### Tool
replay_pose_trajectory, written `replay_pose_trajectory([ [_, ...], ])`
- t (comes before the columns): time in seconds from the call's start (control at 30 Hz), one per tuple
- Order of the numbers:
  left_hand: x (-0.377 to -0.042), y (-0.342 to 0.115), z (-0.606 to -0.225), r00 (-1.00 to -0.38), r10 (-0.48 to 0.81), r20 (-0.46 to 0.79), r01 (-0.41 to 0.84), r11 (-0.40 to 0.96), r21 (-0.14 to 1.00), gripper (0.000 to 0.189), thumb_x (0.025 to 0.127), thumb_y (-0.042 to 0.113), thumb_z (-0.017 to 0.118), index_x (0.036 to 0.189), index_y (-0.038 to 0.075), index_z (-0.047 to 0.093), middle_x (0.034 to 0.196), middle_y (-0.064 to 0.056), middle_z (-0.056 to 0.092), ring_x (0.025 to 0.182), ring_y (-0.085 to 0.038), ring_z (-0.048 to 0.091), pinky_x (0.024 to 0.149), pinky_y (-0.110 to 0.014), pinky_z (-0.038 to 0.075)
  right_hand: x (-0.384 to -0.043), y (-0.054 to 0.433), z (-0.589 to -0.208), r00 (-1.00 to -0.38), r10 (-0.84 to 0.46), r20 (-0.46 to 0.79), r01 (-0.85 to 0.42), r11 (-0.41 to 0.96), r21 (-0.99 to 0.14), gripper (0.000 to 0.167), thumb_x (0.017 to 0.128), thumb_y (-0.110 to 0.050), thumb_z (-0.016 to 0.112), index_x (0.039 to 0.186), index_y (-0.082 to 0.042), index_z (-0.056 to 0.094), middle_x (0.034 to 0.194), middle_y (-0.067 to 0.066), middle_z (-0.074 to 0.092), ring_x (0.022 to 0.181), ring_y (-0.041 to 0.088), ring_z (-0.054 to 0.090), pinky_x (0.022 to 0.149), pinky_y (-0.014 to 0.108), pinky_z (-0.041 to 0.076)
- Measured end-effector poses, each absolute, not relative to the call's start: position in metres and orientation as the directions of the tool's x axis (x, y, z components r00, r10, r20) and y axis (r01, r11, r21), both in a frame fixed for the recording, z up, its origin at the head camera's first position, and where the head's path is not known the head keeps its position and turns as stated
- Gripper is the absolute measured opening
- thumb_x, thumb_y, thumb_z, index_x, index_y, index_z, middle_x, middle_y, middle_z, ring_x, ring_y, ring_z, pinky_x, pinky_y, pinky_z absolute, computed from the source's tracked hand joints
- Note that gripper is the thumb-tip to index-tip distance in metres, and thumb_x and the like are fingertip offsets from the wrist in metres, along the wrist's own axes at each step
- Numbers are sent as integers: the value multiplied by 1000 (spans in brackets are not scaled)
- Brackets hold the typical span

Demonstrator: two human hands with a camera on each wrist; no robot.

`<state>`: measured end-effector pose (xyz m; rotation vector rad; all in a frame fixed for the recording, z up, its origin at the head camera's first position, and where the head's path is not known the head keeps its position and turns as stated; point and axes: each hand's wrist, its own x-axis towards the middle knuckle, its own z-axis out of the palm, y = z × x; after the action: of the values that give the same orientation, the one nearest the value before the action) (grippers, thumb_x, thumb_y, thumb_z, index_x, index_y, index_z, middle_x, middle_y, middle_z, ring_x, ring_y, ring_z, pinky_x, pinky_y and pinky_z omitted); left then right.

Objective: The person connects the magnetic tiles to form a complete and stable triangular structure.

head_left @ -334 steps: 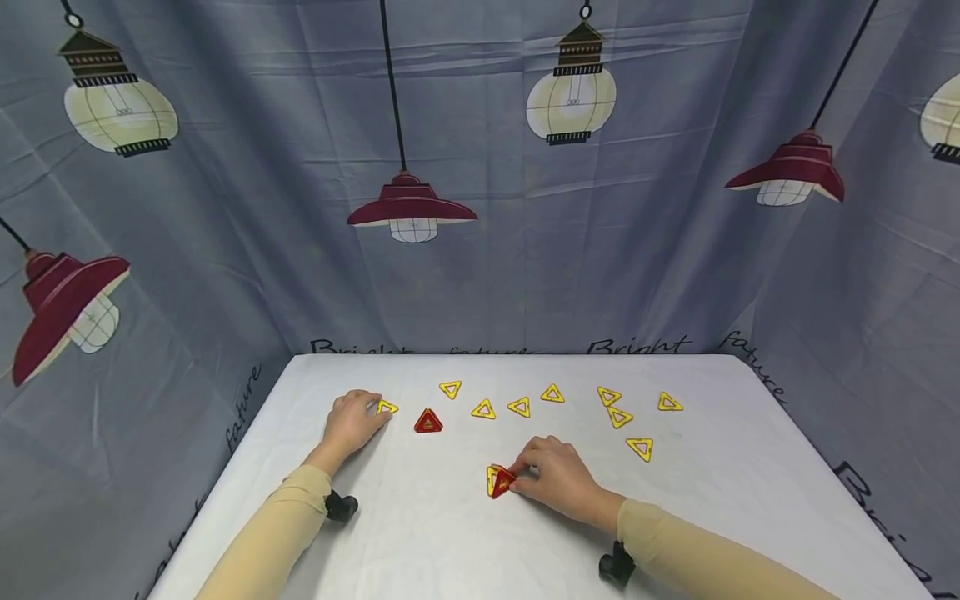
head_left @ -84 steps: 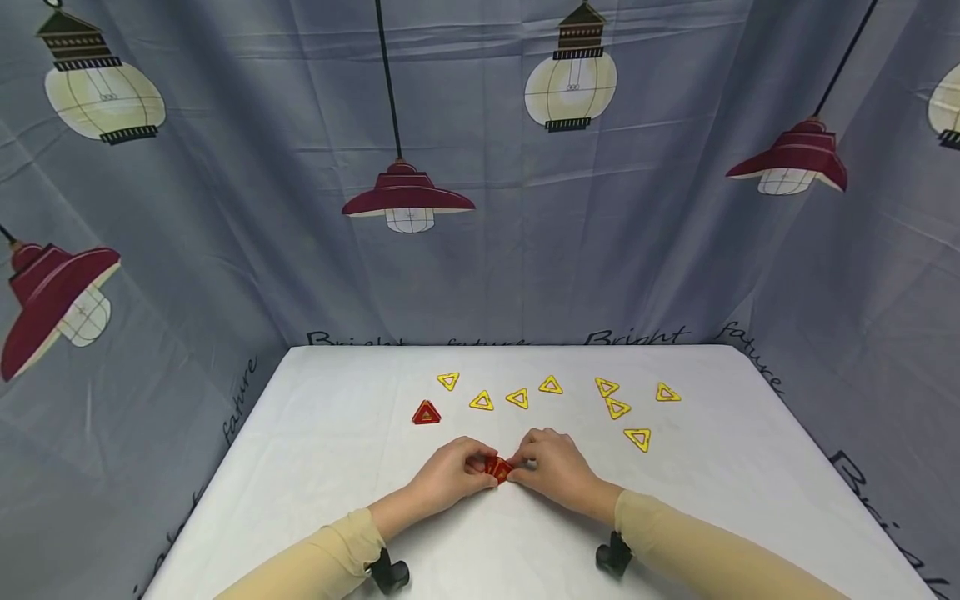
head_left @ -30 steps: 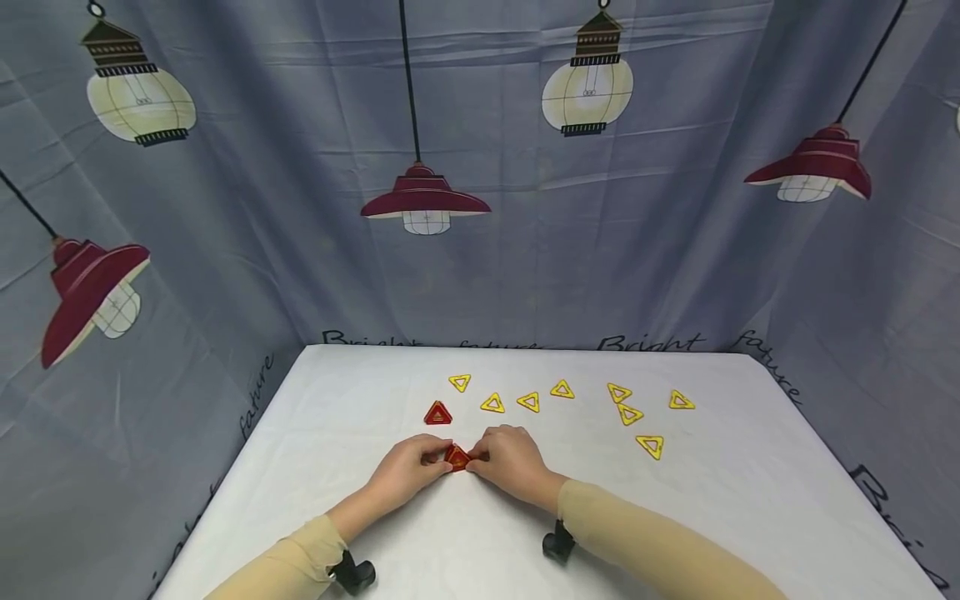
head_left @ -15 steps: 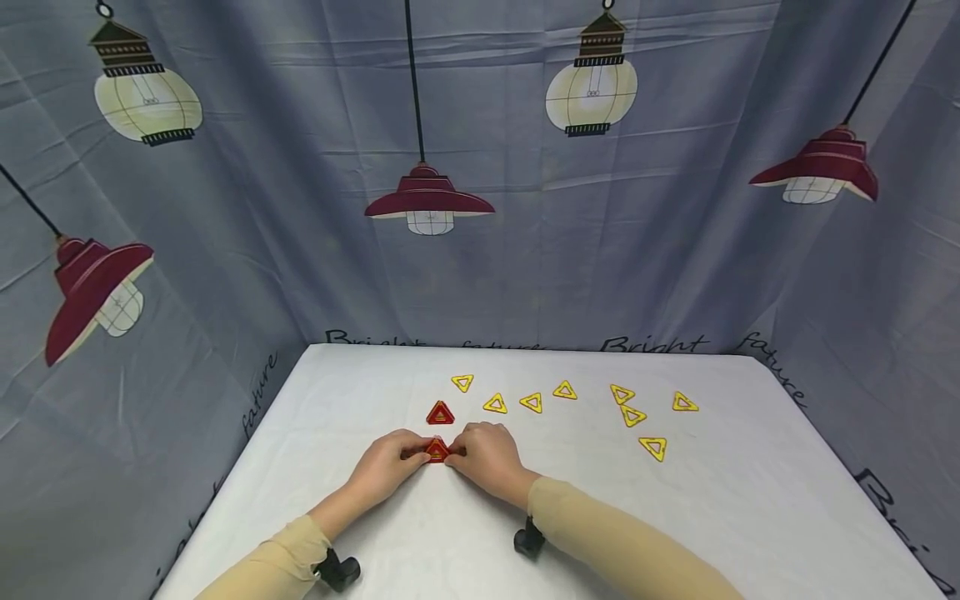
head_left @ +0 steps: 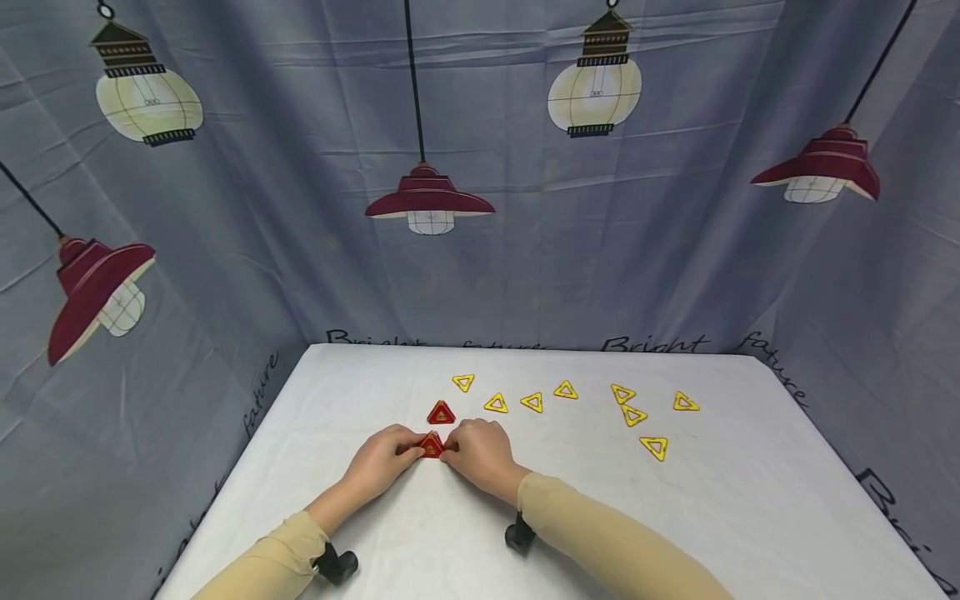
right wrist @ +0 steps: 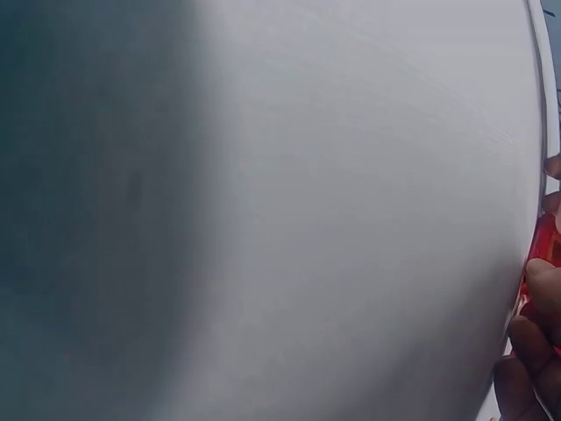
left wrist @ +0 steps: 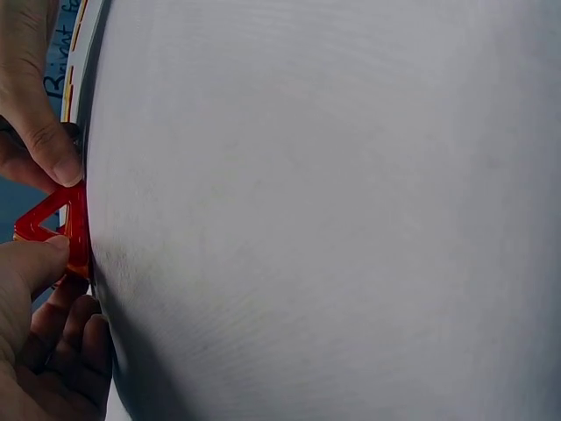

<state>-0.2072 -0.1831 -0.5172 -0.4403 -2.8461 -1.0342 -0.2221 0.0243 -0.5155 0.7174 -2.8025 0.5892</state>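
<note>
In the head view, a red triangular piece with a triangular opening sits between my two hands, just in front of a second red triangle on the table. My left hand pinches its left side with thumb and fingers. From the right, my right hand pinches the same piece. The left wrist view gives the red piece a frame shape, with thumbs at both its ends. Only a sliver of the red piece shows in the right wrist view. Fingers partly cover it.
Several yellow open triangles lie spread behind and to the right, among them a yellow triangle near the second red one and a yellow triangle farthest forward. They lie on a white-covered table. A grey curtain with printed lamps encloses it.
My left hand has left the yellow triangle at the far left, which no longer lies there, and joined the right. Both hands have since carried the red piece left, close to the second red triangle.
</note>
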Motion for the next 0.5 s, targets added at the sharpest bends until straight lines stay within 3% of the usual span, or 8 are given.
replay_pose_trajectory([
  [0.5, -206, -182, -517, -955, 243, 170, 296, 721, 626, 28, 92, 13, 77, 120, 9, 76, 103, 6, 70, 88, -7, 63, 79, -33, 54, -222, 31, -514, -859, -435, 270, -507, 792, -339, 14, 82, -31, 86, 87, -19, 83, 76, -11, 65, 71, 7, 60, 66, 30, 48],
])
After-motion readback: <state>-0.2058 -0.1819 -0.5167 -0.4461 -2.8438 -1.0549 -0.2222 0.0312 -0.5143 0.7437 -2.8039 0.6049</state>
